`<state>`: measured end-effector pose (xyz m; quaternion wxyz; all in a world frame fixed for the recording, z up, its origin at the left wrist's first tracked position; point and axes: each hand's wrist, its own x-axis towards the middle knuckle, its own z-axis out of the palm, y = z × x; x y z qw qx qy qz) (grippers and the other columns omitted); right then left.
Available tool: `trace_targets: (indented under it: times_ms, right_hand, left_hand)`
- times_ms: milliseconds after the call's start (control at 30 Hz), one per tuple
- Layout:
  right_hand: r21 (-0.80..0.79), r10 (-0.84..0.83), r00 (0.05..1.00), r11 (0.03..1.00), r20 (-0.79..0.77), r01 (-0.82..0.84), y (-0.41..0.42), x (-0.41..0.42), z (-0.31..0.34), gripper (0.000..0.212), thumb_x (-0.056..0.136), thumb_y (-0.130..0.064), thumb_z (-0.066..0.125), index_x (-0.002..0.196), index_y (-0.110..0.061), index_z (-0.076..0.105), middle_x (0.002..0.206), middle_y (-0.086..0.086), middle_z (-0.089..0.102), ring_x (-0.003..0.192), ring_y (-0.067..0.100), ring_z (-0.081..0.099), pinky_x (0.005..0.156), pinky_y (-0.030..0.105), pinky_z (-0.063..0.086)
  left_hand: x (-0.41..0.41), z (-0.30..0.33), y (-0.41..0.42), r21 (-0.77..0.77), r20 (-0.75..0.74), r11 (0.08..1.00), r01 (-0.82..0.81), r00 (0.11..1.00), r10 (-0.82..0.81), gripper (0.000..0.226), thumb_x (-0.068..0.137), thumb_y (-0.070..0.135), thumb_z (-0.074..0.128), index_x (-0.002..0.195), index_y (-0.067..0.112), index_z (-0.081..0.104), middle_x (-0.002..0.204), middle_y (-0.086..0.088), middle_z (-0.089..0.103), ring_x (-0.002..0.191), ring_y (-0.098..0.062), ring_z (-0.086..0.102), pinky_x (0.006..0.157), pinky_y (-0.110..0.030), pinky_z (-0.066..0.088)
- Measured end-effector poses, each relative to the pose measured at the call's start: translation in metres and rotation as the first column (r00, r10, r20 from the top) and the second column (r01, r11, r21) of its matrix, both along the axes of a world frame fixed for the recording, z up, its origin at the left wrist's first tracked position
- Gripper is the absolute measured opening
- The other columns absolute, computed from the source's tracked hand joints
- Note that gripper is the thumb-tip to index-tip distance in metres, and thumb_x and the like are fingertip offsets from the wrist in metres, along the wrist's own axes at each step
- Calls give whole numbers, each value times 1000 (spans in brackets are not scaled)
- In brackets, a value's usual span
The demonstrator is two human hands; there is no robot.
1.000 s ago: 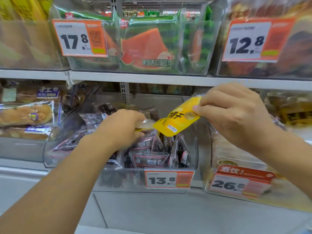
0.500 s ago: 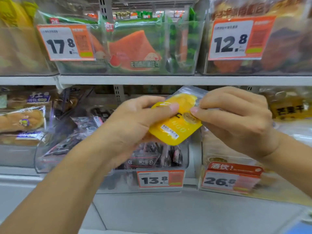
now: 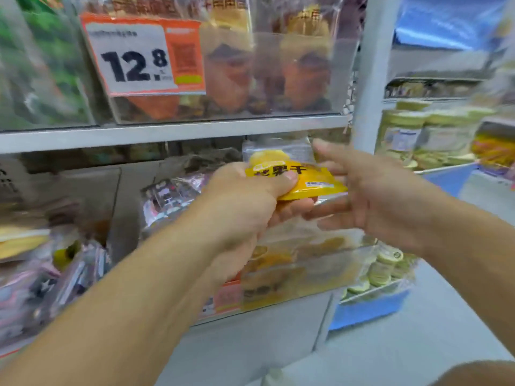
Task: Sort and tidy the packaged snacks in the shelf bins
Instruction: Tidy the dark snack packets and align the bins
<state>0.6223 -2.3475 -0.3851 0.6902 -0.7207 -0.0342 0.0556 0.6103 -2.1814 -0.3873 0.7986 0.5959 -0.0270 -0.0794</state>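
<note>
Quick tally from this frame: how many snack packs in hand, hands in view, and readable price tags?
Yellow snack pack, gripped by the left hand: 1
Hands, counting the open right hand: 2
Readable price tag, on the upper bin: 1
Total: 4
Other tags are too blurred to read.

Bright, even store light fills the view with almost no shadows. Motion blur smears the whole picture, worst at the left and right edges. The price tag (image 3: 143, 55) stays readable, and clear bin fronts show soft glare.

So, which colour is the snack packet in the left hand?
Yellow packet with black characters, gripped by the left hand; head view.
</note>
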Motion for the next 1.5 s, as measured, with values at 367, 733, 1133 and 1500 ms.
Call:
trace_targets:
  times_ms: [367,733,1133,1500]
  right_hand:
    - [-414,-56,995,906,87,87,-41,88,-15,31,85,-34,76,69,-15,58,53,-2,47,43,7,35,37,17,24]
    - [-416,-269,938,843,220,340,-40,123,-31,24,85,-27,77,67,-13,71,59,4,62,44,14,51,43,19,38]
    - [-534,22,980,841,199,90,-49,122,-25,40,84,-23,81,119,-22,63,104,1,74,86,14,71,57,21,48]
    - [-775,-79,886,454,457,440,-36,136,-29,50,79,-38,84,111,-12,57,78,-3,49,80,23,54,68,31,40]
  left_hand:
    - [94,-22,-16,733,483,537,-417,876,20,30,77,23,86,95,14,65,88,-8,72,77,-25,63,79,-39,54]
    - [98,-21,-32,913,406,122,-389,897,-173,71,60,83,69,88,19,59,86,0,63,86,-27,60,74,-41,50]
    - [114,-32,-36,863,495,215,-457,852,-171,41,81,50,78,102,18,61,98,-5,63,94,-32,60,81,-45,52]
    - [126,-40,-38,829,548,213,-517,826,-130,28,90,16,72,116,13,62,104,-9,63,92,-33,61,84,-50,55]
